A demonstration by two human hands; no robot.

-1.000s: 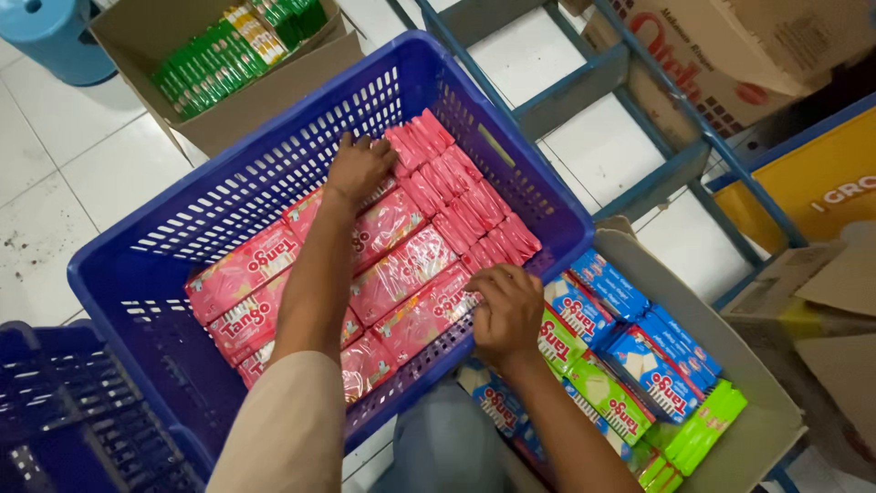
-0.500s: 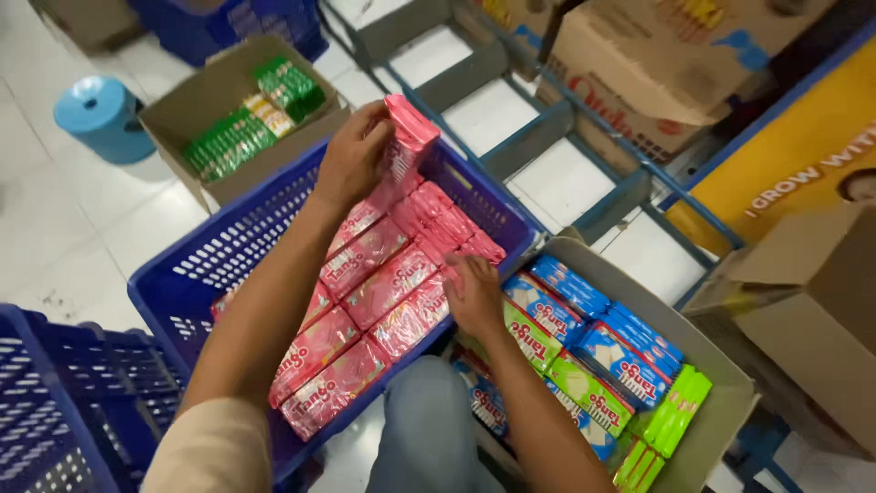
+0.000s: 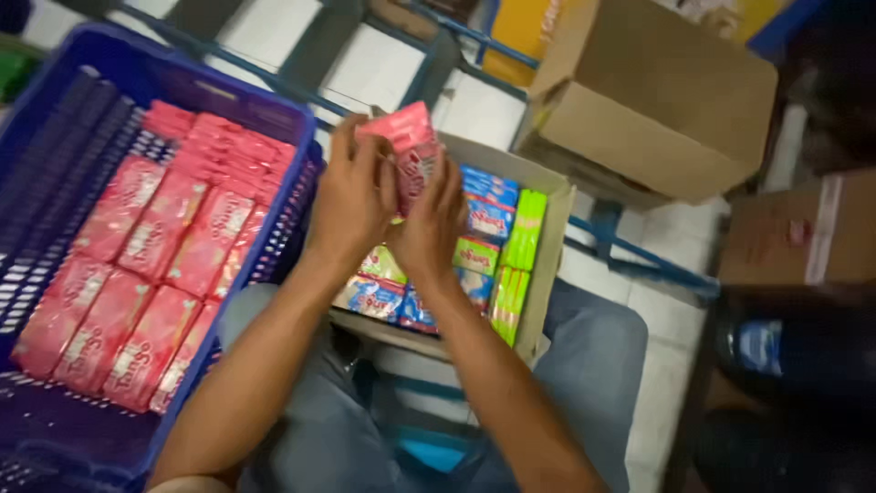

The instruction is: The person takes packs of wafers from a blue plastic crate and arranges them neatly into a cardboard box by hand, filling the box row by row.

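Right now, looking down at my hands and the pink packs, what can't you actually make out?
Head view only:
- Pink packs: how many there are; the left hand and right hand cover them, and motion blurs them.
- Open carton: its near contents, hidden behind both hands.
- Blue basket: cut off by the left and bottom edges.
- Dark things at right: too dim to identify.

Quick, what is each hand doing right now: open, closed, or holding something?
Left hand: closed on the pink packet, above the cardboard box.
Right hand: closed on the same pink packet.
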